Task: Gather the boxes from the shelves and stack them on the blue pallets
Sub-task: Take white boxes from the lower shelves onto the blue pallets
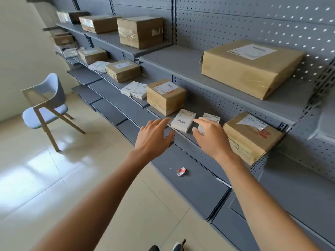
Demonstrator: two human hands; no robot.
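Gathering is the step in hand: both hands reach toward two small white boxes on the middle shelf [183,134], and neither holds anything yet. The left hand [154,136] hovers at the shelf edge with fingers spread and loosely bent, just short of the nearer white box [183,120]. The right hand [210,136] is likewise spread, its fingers arched over the second white box [211,117], which it partly hides; whether the fingertips touch it cannot be told. The next move likely calls for closing each hand round one box and lifting it off the shelf. No blue pallets are in view, so turning away will probably be needed afterwards. Both white boxes are flat with printed labels, lying between a brown parcel [165,96] on the left and a larger brown parcel [252,136] on the right.
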